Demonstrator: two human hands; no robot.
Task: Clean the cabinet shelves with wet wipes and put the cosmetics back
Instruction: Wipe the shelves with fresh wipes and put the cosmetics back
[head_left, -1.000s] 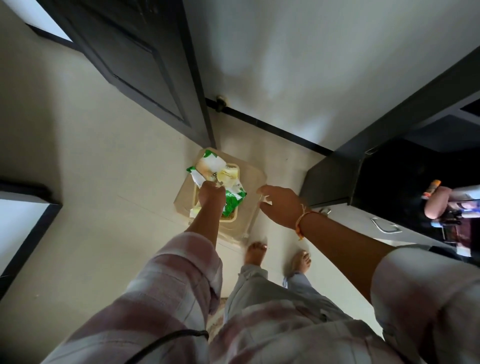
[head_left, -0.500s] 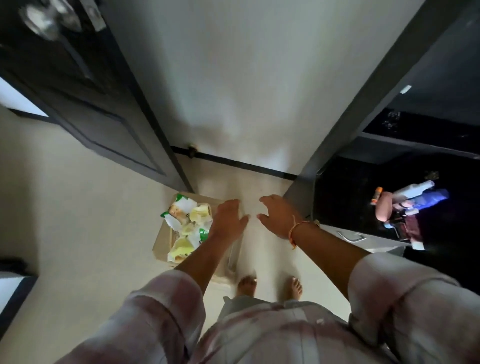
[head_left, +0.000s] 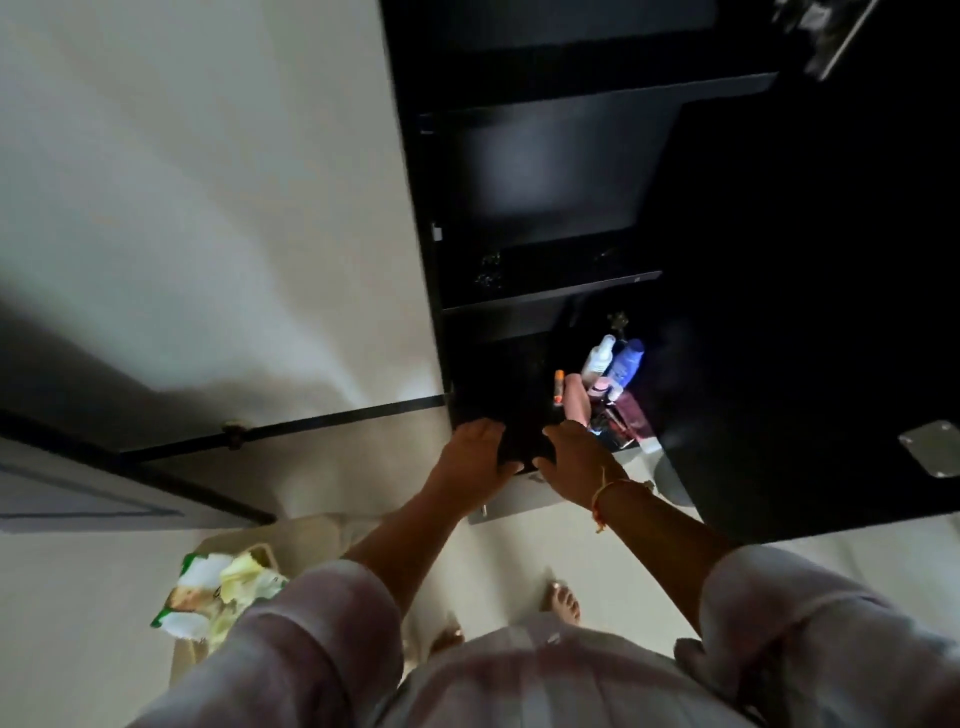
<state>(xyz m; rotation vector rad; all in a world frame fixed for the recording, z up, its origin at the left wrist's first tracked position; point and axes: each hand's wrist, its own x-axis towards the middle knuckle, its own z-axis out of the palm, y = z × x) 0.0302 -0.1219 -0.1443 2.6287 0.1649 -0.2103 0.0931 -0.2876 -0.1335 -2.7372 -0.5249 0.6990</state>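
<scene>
Cabinet lower shelf (head_left: 498, 384): both arms are extended to its front edge. Left hand (head_left: 475, 457) and right hand (head_left: 576, 462) are held palm-down, fingers relaxed, nothing gripped. Cosmetics (head_left: 613, 384) are grouped at its right end.

A home: dark cabinet (head_left: 550, 291) stocked with cosmetics bottles (head_left: 618, 364), panelled door (head_left: 78, 499), bare feet (head_left: 562, 603).

Left hand (head_left: 470, 460) and right hand (head_left: 576, 462) are fading into cabinet (head_left: 545, 176) darkness, grips unreadable; sleeve (head_left: 311, 639) is covering part of the wipes pack (head_left: 202, 597); bottles (head_left: 626, 361) are blurring.
</scene>
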